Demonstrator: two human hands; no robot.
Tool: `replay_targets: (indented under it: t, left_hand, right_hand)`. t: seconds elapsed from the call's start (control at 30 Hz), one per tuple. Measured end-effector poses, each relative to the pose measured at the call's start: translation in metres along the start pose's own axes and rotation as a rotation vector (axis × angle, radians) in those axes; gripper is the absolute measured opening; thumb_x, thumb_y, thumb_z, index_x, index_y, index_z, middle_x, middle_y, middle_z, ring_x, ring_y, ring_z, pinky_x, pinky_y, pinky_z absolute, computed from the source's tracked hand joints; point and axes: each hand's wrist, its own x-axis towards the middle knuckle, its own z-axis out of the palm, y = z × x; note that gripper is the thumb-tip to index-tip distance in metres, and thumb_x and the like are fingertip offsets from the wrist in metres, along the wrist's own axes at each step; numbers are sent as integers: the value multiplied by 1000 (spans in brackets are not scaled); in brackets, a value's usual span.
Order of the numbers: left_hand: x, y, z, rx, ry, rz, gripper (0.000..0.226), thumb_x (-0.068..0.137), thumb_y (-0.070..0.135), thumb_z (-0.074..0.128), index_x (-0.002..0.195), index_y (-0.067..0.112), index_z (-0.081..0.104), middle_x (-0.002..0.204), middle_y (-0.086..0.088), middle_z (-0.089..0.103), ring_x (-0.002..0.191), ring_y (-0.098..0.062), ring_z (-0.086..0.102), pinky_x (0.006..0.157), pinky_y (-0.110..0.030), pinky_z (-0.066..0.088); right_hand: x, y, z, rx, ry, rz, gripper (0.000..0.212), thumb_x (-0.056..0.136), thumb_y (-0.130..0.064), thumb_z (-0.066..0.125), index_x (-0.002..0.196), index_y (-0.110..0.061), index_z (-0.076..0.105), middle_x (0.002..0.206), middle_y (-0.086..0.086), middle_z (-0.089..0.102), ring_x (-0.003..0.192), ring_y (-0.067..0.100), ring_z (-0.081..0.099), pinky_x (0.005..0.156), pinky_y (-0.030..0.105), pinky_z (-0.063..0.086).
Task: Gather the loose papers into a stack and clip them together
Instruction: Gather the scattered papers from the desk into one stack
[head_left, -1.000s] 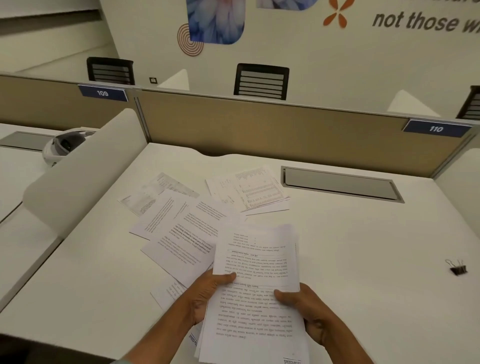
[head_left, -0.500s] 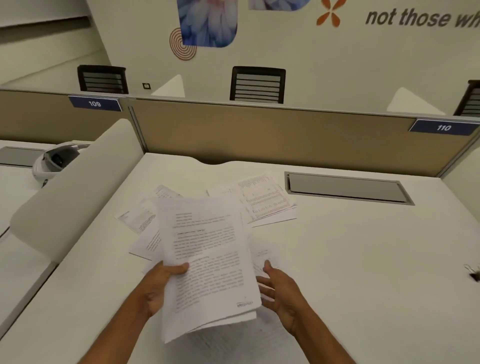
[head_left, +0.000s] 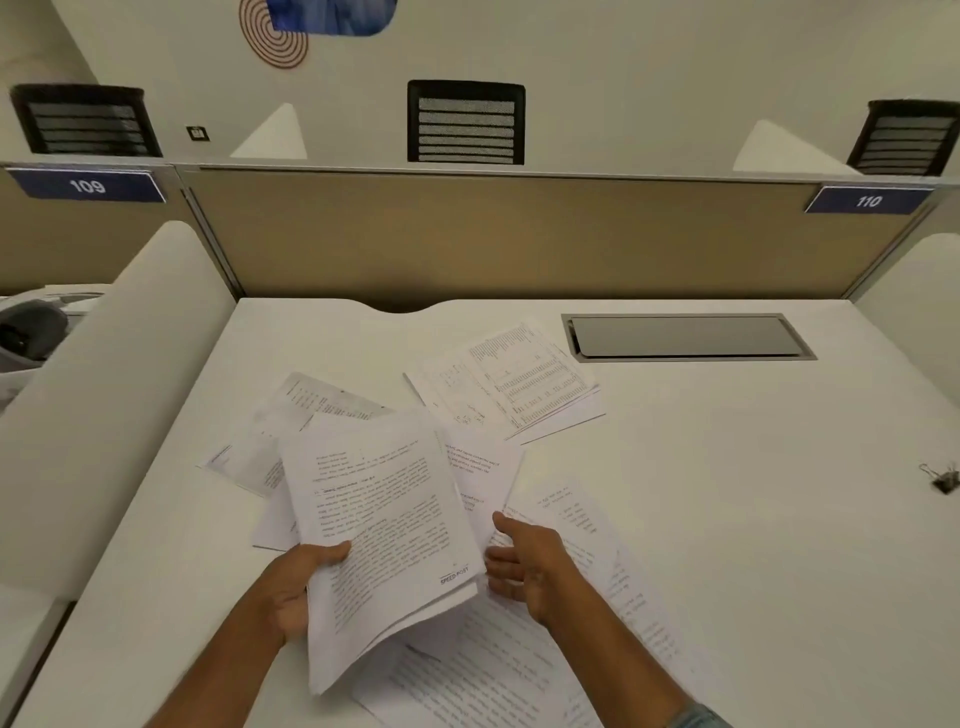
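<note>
Papers (head_left: 511, 387) half gathered: left grip (head_left: 291, 592) pinches a bundle (head_left: 384, 525) above the table (head_left: 753, 545), right grip (head_left: 524, 566) open over loose sheets (head_left: 587, 519). One-sided hold, bundle sagging: pages could fan out and slip. Clip (head_left: 943, 480) sits far right.

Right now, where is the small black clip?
In the head view, the binder clip lies on the desk at the far right, apart from the papers.
</note>
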Motion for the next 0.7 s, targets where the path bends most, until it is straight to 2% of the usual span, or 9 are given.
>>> replay_targets:
  t: [0.07,0.17,0.23,0.3,0.37,0.43,0.5,0.6,0.7]
  left_hand:
    - [1,-1,-2,-34,-8,11,53,90,-2,63,143,4,59,141,-25,64,123,-44,61,102,-56,51]
    - [-1,-1,1,-41,-16,11,55,86,-1,65,140,5,61,139,-25,66,119,-44,63,94,-55,58]
    - [-2,-2,3,-29,-31,18,50,88,-2,64,137,5,63,132,-23,70,114,-43,66,90,-53,60]
    - [0,-3,1,-19,-23,35,43,95,-4,60,137,5,63,131,-24,70,114,-44,65,95,-54,56]
    - [2,-3,-1,-17,-7,39,43,98,-4,58,140,4,61,137,-25,66,126,-47,60,107,-60,48]
    - [0,-4,-2,-8,-10,47,48,96,-4,60,143,3,59,141,-26,64,135,-49,54,115,-63,40]
    - [-6,-5,-2,-13,-35,68,51,88,-4,65,138,4,63,137,-25,68,130,-47,60,109,-60,48]
    - [-18,-3,-1,-10,-65,144,50,78,-3,71,127,10,71,124,-21,77,104,-41,76,86,-55,64]
    - [-24,-2,-2,67,-54,240,52,78,-1,75,127,14,70,123,-16,78,102,-36,79,77,-48,67]
  right_hand:
    - [4,-1,4,-31,-4,9,38,94,-31,75,120,-5,67,103,15,77,85,26,73,72,36,60]
    - [11,-1,12,-77,-40,9,23,93,-27,77,98,-5,72,67,5,69,50,13,56,49,24,48]
    - [10,1,18,-119,-85,-48,13,89,-22,80,84,-11,75,62,1,74,45,10,64,45,18,50]
    - [9,6,22,-153,-137,-152,3,87,-15,81,90,-16,80,78,0,84,61,10,77,49,18,55]
    - [8,11,25,-156,-139,-244,21,89,-7,75,104,-20,81,94,-1,85,82,17,81,59,23,61]
    - [4,13,21,-180,-122,-299,32,94,2,63,113,-19,77,104,0,84,92,22,79,68,28,64]
    - [2,9,8,-203,-131,-314,34,97,5,56,110,-19,76,106,2,82,90,20,79,67,28,64]
    - [1,-2,-19,-266,-201,-318,31,97,3,58,116,-15,75,106,2,84,91,18,81,70,31,65]
    - [-4,-10,-36,-316,-281,-315,33,98,-1,60,124,-16,72,112,1,83,99,21,81,76,35,66]
